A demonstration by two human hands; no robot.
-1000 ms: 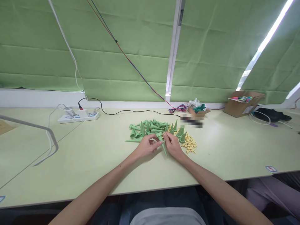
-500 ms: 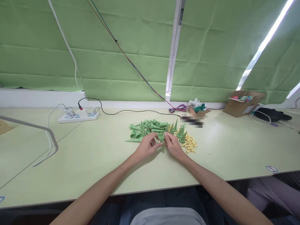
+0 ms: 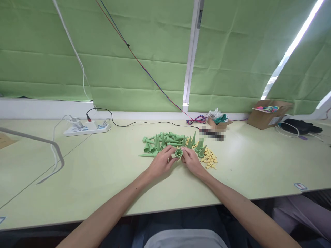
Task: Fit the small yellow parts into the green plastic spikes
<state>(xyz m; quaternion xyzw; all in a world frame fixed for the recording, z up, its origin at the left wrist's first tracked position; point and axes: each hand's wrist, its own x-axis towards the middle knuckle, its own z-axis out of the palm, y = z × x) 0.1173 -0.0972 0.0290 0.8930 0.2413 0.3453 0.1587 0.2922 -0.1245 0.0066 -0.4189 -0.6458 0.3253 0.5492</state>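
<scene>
A green plastic watering spike (image 3: 178, 153) with a cup-shaped top is between my hands, its open mouth facing me and its pointed end out of sight behind it. My left hand (image 3: 161, 161) grips the cup from the left with thumb and fingers. From the right, my right hand (image 3: 191, 161) has its fingertips closed on the cup's edge; whether they also pinch a small piece I cannot tell. Just beyond lies a pile of similar green spikes (image 3: 173, 138), some standing on their wide ends. Small yellow plastic pieces (image 3: 210, 157) are heaped right of my right hand.
A power strip (image 3: 103, 128) is at the back left, its black cable running across the table. At the back right are a small open box (image 3: 218, 124), a larger cardboard box (image 3: 263, 117) and a black item (image 3: 297, 126). A grey metal bar (image 3: 58, 151) curves in at left.
The spike in my hands has tilted, so its cup mouth now faces me and its point no longer shows below. My hands have barely shifted.
</scene>
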